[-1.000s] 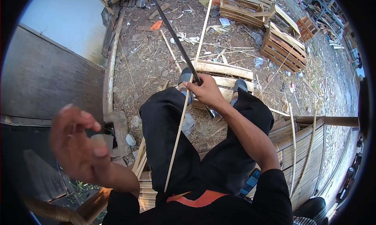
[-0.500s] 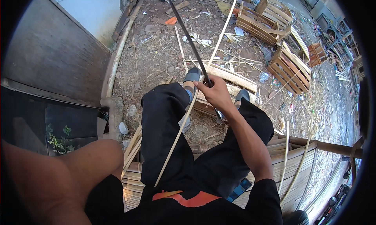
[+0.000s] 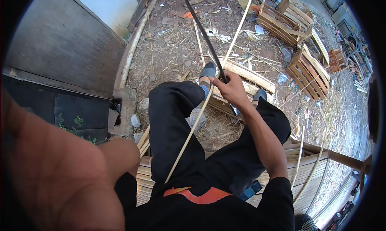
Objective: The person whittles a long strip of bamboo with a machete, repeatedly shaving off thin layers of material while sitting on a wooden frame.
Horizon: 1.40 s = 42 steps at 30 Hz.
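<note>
My right hand point(image 3: 232, 89) is closed around a long, thin dark tool point(image 3: 204, 33) that slants up and away to the left. A narrow metal part point(image 3: 234, 110) shows below the fist; whether it belongs to the tool is unclear. Under the thumb of the same hand passes a long pale bamboo strip point(image 3: 187, 139), running from my lap out past the top edge. My left hand point(image 3: 52, 162) is raised large and blurred at the lower left, close to the camera. Its fingers cannot be made out, and I see nothing in it.
My feet rest by a low wooden crate point(image 3: 251, 75). Slatted crates point(image 3: 309, 72) stand at the far right. I sit on a bamboo-slat bench point(image 3: 309, 178) with a phone point(image 3: 252, 188) beside me. Loose strips point(image 3: 298, 156) lean at the right; a wooden panel point(image 3: 64, 38) stands left.
My left arm has risen, bringing the hand into the lower left, near the camera. The right hand keeps its hold on the tool and strip. The whole view has shifted slightly.
</note>
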Available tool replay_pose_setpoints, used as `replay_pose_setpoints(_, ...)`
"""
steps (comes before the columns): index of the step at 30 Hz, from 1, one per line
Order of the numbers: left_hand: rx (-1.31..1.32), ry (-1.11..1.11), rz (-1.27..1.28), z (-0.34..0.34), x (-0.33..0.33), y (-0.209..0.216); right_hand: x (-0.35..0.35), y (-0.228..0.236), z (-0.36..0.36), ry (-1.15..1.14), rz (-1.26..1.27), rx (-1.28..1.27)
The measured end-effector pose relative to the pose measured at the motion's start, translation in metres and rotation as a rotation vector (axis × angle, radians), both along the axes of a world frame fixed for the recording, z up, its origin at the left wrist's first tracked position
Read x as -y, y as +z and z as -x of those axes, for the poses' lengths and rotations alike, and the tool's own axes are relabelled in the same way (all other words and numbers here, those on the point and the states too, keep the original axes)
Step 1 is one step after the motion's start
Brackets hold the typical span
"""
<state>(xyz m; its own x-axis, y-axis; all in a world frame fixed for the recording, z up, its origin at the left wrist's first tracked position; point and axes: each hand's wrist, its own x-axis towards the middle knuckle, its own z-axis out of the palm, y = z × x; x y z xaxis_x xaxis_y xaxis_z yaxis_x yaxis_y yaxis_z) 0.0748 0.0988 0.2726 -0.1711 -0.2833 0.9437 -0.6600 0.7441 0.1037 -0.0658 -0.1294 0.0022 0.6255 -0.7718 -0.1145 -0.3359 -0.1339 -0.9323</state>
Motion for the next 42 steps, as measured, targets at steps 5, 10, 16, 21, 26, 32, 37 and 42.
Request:
replay_pose_setpoints(5,-0.532,0.136,-0.247,0.002,0.03,-0.089,0.001,0.008,0.007,-0.061,-0.147,0.136)
replay_pose_setpoints(10,-0.745,0.226,-1.285,0.025,0.037,-0.231,-0.004,0.017,0.003,-0.054,-0.301,0.248)
replay_pose_setpoints(16,-1.093,-0.116,-1.512,0.038,0.071,-0.237,-0.002,0.013,0.003,0.039,-0.365,0.312)
replay_pose_setpoints(21,-1.07,-0.003,-1.259,0.031,0.093,-0.248,0.0,0.023,0.007,0.129,-0.296,0.234)
replay_pose_setpoints(26,-1.047,0.108,-1.266,0.029,0.087,-0.245,0.007,0.016,0.013,0.087,0.375,-0.09)
replay_pose_setpoints(32,-0.885,0.238,-1.194,0.025,0.079,-0.257,-0.004,0.019,0.005,0.169,0.759,-0.211)
replay_pose_setpoints(37,-1.064,0.086,-1.272,0.024,0.07,-0.247,0.013,0.01,0.002,0.183,0.824,-0.177)
replay_pose_setpoints(42,-1.086,0.083,-1.287,0.021,0.062,-0.246,0.047,0.002,0.005,0.052,0.619,-0.273)
